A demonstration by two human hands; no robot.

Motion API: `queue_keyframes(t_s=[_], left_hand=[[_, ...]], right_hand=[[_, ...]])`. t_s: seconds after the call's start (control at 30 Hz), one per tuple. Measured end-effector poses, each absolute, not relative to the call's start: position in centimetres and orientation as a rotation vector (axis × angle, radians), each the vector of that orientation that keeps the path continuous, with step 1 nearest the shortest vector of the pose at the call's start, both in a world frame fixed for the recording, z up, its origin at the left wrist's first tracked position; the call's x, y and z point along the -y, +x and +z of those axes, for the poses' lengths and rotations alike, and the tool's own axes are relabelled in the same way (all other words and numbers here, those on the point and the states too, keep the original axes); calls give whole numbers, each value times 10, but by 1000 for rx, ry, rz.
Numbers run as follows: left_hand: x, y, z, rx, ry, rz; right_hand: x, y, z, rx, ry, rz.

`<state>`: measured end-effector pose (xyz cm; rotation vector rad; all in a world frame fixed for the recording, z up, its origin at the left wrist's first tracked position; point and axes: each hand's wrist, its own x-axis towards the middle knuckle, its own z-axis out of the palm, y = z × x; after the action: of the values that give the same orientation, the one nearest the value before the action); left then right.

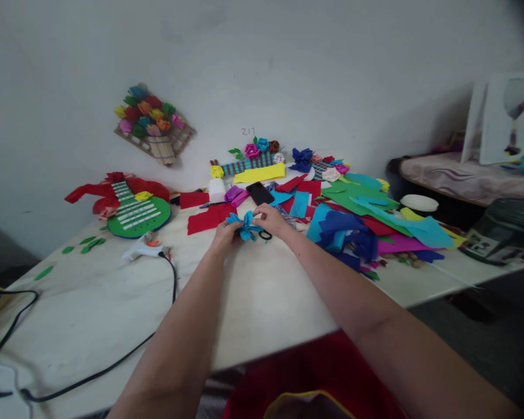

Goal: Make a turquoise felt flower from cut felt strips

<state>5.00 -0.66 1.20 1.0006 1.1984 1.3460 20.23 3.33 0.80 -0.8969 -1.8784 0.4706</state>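
Both hands meet over the middle of the worktop (262,297) and pinch a small blue paper flower (245,226) between their fingertips, the left hand (223,235) at its left edge and the right hand (269,220) at its right. The flower sits just above the surface, with a black loop (266,235) beside it. This looks like shaping the petals; further folding calls for a light, steady pinch. A glue gun (142,249) lies to the left and loose coloured paper (358,224) to the right.
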Motion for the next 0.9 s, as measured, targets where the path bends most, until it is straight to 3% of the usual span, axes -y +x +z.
queue_keyframes(t_s=[0.3,0.57,0.9], left_hand=[[5,51,9,-1189,1093,1372],[6,54,9,-1223,1090,1433],[8,58,10,-1208,1127,1446]], right_hand=[[-35,198,5,1839,-917,366],[-33,199,6,1886,-771,584],[-36,199,5,1922,-933,356]])
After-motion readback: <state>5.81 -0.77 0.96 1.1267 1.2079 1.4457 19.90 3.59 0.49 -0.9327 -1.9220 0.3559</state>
